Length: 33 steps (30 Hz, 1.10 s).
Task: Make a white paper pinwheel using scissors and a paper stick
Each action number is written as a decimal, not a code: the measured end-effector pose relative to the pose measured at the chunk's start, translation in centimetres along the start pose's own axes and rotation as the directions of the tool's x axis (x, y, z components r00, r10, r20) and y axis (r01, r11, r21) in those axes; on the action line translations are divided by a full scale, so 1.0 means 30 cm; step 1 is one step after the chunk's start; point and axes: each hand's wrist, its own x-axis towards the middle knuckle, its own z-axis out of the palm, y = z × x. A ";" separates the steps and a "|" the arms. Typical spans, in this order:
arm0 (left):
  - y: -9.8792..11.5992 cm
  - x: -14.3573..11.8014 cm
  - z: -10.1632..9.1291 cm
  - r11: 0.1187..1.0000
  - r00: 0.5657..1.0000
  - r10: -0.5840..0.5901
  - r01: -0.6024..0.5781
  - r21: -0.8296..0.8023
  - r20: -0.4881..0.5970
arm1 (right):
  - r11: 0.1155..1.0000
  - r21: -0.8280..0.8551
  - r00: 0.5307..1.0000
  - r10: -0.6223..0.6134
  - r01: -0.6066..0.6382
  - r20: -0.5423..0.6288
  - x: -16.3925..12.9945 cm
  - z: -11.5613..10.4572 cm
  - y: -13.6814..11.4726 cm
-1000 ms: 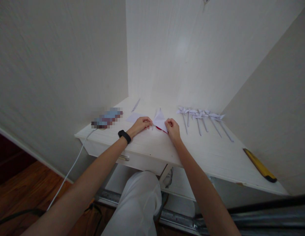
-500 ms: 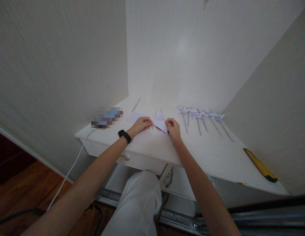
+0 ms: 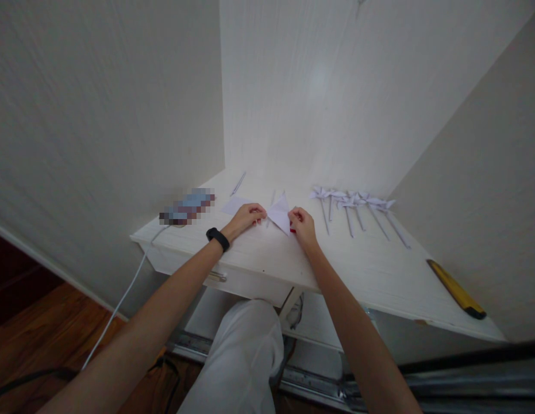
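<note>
Dim, flat indoor light, greyish cast. Soft bright patch on back wall (image 3: 319, 80), mild sheen, no hard glare. Shadows faint; darkness under counter (image 3: 379, 270) and on floor (image 3: 43, 322) lower left. Wide-angle bend: walls splay outward, forearms stretch at bottom edge. Detail soft throughout. Pixelated block (image 3: 187, 207) on counter left.

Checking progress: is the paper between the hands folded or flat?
Folded: the paper forms a raised triangle, pinched by left hand and right hand.
</note>
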 end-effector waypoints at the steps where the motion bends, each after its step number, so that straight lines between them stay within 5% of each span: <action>1: -0.002 0.000 0.000 1.000 1.000 -0.005 0.005 -0.002 0.007 | 1.000 -0.006 1.000 0.000 0.000 -0.003 0.001 0.000 0.000; 33: -0.018 0.004 -0.004 1.000 0.999 -0.001 0.002 -0.030 0.032 | 0.999 -0.042 1.000 -0.001 0.001 -0.002 0.005 -0.002 -0.009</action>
